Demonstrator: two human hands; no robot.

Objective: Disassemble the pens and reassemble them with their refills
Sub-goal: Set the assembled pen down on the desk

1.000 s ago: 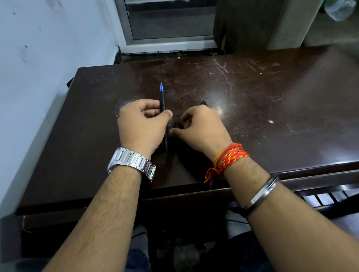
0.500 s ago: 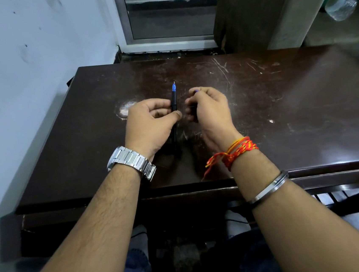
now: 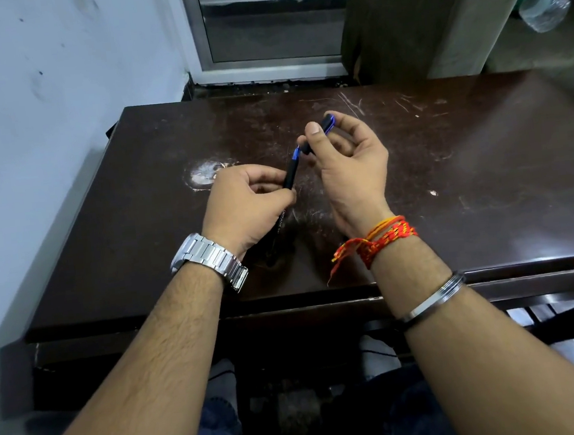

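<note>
- the left hand [image 3: 245, 200] is closed around the black pen [image 3: 288, 178], fingers and thumb curled about its middle, just above the dark brown bench [image 3: 486, 168].
- the pen slants up and to the right; its blue tip [image 3: 296, 153] points toward the right hand, and its lower end runs down under the left palm toward the wrist, where white lettering shows on the barrel.
- the right hand [image 3: 351, 164] pinches the pen cap [image 3: 321, 132], a black piece with a blue clip, between thumb and forefinger, the other fingers loosely curled behind.
- the open end of the cap sits just beside the blue tip, nearly in line with it; whether the two touch cannot be told.
- both hands are raised a little off the bench near its middle, close together and not touching one another.
- a silver watch [image 3: 208, 257] is on the left wrist; red and orange threads [image 3: 383, 239] are tied round the right wrist, and a plain metal bangle [image 3: 435, 295] sits further up that forearm.
- the bench top is scratched, with a pale worn patch [image 3: 204, 172] just left of the left hand and a small white speck [image 3: 433, 193] to the right.
- a pale wall [image 3: 36, 102] runs along the left side of the bench, and a metal-framed door [image 3: 269, 24] stands beyond its far edge.
- a clear plastic bottle [image 3: 545, 9] lies at the upper right, well apart from the hands.
</note>
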